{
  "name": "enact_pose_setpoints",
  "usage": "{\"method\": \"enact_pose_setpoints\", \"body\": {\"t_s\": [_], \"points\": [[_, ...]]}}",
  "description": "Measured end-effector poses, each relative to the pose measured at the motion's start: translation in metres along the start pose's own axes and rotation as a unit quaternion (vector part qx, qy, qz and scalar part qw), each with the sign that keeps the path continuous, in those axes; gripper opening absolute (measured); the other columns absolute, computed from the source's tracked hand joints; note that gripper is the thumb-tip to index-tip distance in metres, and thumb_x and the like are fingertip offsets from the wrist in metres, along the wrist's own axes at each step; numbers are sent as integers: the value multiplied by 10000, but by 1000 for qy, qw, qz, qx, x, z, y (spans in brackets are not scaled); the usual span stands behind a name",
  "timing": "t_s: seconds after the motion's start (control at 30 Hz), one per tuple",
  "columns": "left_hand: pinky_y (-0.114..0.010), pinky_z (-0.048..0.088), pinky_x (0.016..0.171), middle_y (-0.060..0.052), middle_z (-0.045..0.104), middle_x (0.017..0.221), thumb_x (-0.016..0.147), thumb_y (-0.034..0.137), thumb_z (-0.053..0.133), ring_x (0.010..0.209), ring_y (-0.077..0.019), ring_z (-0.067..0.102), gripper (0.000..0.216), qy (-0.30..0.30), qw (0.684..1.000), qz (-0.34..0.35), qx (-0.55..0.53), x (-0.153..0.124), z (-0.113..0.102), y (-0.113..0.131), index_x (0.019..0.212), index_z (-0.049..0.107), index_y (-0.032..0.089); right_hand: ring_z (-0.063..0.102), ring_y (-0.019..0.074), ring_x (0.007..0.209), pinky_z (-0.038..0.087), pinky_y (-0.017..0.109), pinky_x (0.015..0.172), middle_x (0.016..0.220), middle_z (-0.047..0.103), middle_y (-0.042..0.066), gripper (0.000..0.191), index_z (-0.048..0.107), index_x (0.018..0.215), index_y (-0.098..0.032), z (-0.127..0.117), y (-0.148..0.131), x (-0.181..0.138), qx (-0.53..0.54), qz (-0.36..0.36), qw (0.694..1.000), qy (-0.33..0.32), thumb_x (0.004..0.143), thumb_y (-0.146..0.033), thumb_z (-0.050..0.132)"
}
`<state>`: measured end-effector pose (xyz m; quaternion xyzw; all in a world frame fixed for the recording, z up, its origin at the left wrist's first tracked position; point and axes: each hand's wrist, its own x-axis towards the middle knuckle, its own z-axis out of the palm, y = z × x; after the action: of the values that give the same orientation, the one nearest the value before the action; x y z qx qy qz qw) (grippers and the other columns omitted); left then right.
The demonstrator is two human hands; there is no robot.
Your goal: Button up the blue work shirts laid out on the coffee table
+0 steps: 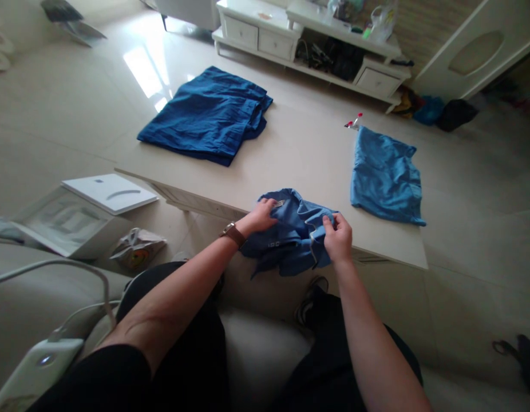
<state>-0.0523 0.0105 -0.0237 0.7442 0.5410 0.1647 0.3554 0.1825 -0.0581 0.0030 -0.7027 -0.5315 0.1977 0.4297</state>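
A crumpled blue garment (pixel 291 229) with a small pale label at its upper edge hangs over the near edge of the white table (pixel 299 149). My left hand (pixel 264 215), with a watch on the wrist, grips its left side beside the label. At the other end, my right hand (pixel 338 237) pinches the fabric between thumb and fingers. Its lower part drops in loose folds above my knees. Farther back on the tabletop lies a folded dark blue garment (pixel 205 117). A lighter blue folded garment (pixel 387 174) lies near the right end.
Small red-capped items (pixel 358 119) sit behind the lighter garment. Left of the table are a white box (pixel 110 193), a clear bin (pixel 71 223) and a plastic bag (pixel 138 249). A white power bank (pixel 46 366) with a cable rests on the sofa. A white cabinet (pixel 273 43) stands beyond.
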Motion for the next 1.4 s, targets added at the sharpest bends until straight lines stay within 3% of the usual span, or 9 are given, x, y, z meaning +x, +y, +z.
{"method": "enact_pose_setpoints", "body": {"t_s": [0.13,0.33,0.47,0.57,0.77,0.97,1.17,1.3,1.4], "points": [[-464,408,1146,-211,475,1307,766,46,668,1280,-328,494,597,116,988,-98,39,8,9,-26,1336,494,71,492,171,674,388,300,666,703,550,-15,357,506,782,-233,4,18,6,-10,18,999,30,924,-560,523],[-456,420,1086,-194,421,1348,752,125,784,1249,-332,484,709,172,975,-107,94,4,19,-33,1369,436,137,634,229,845,501,353,800,853,708,58,476,693,871,-219,14,39,17,-8,29,980,-198,996,-565,390],[-448,425,1045,-212,557,1221,812,322,790,1176,-353,533,534,126,965,-153,174,4,9,-36,1215,548,69,569,289,1198,425,432,1078,1239,680,135,304,719,1129,-192,27,56,16,-184,-26,975,-121,922,-343,557],[-415,449,1015,-187,627,1138,890,395,693,1146,-335,561,381,66,964,-145,213,2,3,-37,1117,642,95,486,312,1293,393,448,1113,1394,584,151,451,648,1296,-183,39,63,11,-260,-37,958,-111,854,-271,659],[-423,475,965,-176,687,1166,946,363,591,1153,-319,589,272,50,964,-107,238,-7,-1,-27,1078,717,161,511,281,1116,427,375,898,1147,635,103,134,689,986,-230,50,66,-6,-285,-88,947,-121,956,-315,589],[-399,517,928,-152,751,1102,929,341,589,1033,-283,680,281,56,996,-57,41,-25,-10,-21,1100,707,152,521,271,1022,373,365,854,1046,649,140,162,586,921,-192,51,66,-19,-289,-92,949,-88,997,-222,447],[-379,546,949,-91,763,1126,844,352,661,1035,-246,691,366,26,979,69,-191,-63,-52,-1,1152,692,158,525,231,713,324,318,659,764,569,59,255,546,947,-195,-5,26,-12,-225,-58,972,32,1020,-289,319],[-387,539,934,-88,744,1098,777,428,750,1007,-256,667,466,48,980,114,-154,-95,-98,51,1150,666,160,529,225,676,366,330,642,748,555,38,258,516,970,-208,-72,-37,-17,-126,-135,980,77,1008,-380,328],[-337,539,831,-38,707,967,715,499,805,895,-217,628,535,87,981,137,-106,-125,-145,101,1101,631,173,577,228,781,460,357,731,886,614,55,341,517,1057,-204,-132,-93,-27,-88,-215,972,33,922,-517,538]]}}
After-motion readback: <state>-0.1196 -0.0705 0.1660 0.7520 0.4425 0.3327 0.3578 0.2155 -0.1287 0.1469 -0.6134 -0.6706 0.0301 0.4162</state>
